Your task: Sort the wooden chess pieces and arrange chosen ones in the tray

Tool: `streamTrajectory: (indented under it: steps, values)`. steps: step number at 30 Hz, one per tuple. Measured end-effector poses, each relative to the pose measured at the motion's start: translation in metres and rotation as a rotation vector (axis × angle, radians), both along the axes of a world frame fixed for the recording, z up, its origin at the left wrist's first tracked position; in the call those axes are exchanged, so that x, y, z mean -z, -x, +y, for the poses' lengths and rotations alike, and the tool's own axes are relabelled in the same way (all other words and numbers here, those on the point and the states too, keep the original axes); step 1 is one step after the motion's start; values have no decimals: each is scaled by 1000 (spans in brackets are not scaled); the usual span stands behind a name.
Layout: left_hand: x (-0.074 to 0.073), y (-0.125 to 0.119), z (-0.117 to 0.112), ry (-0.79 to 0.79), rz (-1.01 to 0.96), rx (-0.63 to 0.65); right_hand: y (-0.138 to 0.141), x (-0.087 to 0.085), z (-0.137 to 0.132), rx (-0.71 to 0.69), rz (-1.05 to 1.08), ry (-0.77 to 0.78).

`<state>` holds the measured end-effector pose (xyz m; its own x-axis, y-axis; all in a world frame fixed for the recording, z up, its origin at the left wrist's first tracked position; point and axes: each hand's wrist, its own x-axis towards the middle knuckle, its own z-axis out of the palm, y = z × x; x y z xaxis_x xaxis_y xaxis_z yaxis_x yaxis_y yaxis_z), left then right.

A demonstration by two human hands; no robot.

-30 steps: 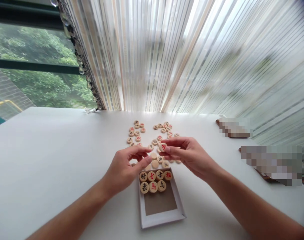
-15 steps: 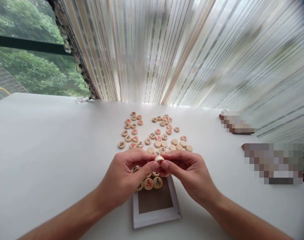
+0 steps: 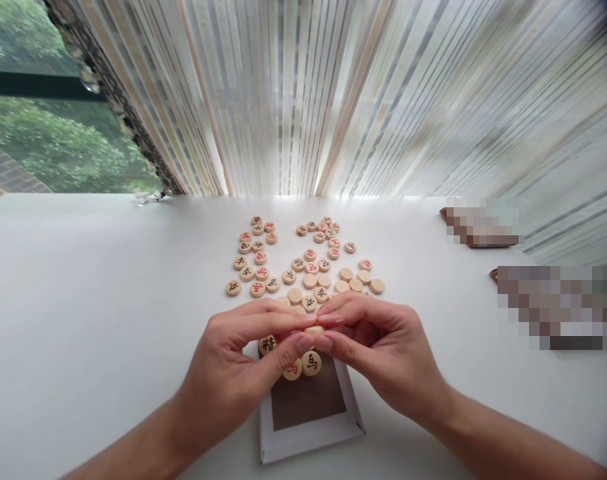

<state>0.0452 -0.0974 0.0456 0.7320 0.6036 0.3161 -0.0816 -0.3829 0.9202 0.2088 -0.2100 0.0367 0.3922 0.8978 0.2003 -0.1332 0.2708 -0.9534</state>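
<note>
Between the fingertips of both hands is a pale round Chinese chess piece (image 3: 314,329), seen nearly edge-on. My left hand (image 3: 256,347) pinches it from the left, thumb below and index finger above. My right hand (image 3: 370,333) pinches it from the right in the same way. Under the hands lies a shallow white box (image 3: 313,443) with a brown bottom. Inside it are larger pieces, among them a black-marked piece (image 3: 268,345), a red horse piece (image 3: 292,368) and a black horse piece (image 3: 311,363). The hands hide the box's far part.
Beyond the hands, many chess pieces (image 3: 258,289) lie scattered on the white table (image 3: 108,320), some showing characters. Several blank-faced pieces (image 3: 356,285) sit right of centre. Two blurred brownish objects (image 3: 483,230) stand at the right. A striped curtain (image 3: 273,100) and a window edge the back.
The held piece has been turned, so its red marking no longer shows and its pale edge faces me. The view has shifted slightly. Both hands keep their pinch.
</note>
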Motion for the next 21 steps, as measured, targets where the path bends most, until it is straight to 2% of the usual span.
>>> streamTrajectory:
  steps: [6,13,17,21]
  values:
    - [-1,1,-4,-22,14,-5,0,-2,0,-3,15,20]
    - [-3,3,-2,-11,18,17,-3,0,1,-104,190,76]
    - [0,3,-1,182,48,40,-6,2,0,-203,275,147]
    - [2,0,-3,451,-10,104,-6,1,0,-209,343,213]
